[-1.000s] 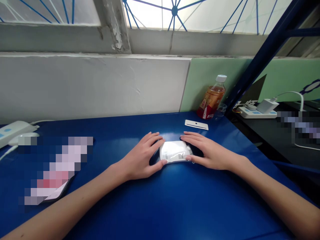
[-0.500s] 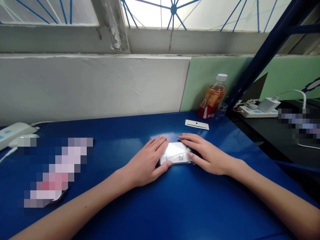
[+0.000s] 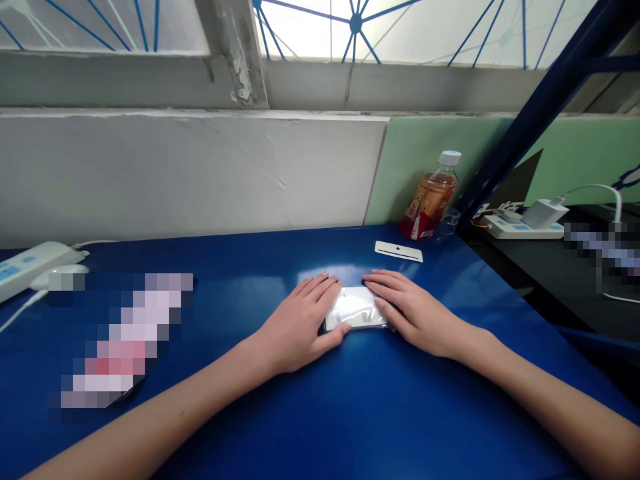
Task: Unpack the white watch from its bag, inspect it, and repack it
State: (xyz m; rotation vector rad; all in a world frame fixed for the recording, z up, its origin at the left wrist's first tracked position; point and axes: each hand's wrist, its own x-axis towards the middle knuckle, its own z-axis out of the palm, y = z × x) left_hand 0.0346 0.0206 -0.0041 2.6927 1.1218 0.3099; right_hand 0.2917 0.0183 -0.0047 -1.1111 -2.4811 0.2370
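Observation:
A small flat white package [image 3: 357, 309] in clear, shiny plastic wrap lies on the blue tabletop [image 3: 350, 407] between my two hands. My left hand [image 3: 305, 323] is around its left end, fingers together toward the far edge and thumb along the near edge. At the other end, my right hand [image 3: 413, 310] has its fingertips by the far edge and its thumb on the wrap. Both hands rest low, close to the table. Glare washes out the package's top, and its two ends are partly covered by my hands.
Beyond the package lies a white card [image 3: 399, 251] with a dark slot. A drink bottle [image 3: 430, 200] stands by the wall, near a small clear cup [image 3: 448, 222]. On the left are a power strip [image 3: 40, 263] and a pixelated, phone-like object [image 3: 127, 340]. A blue post [image 3: 530, 123] rises at right.
The view has shifted slightly, so everything sits a little further right. My right thumb lies slightly higher on the wrap. Otherwise the hands and package keep their places.

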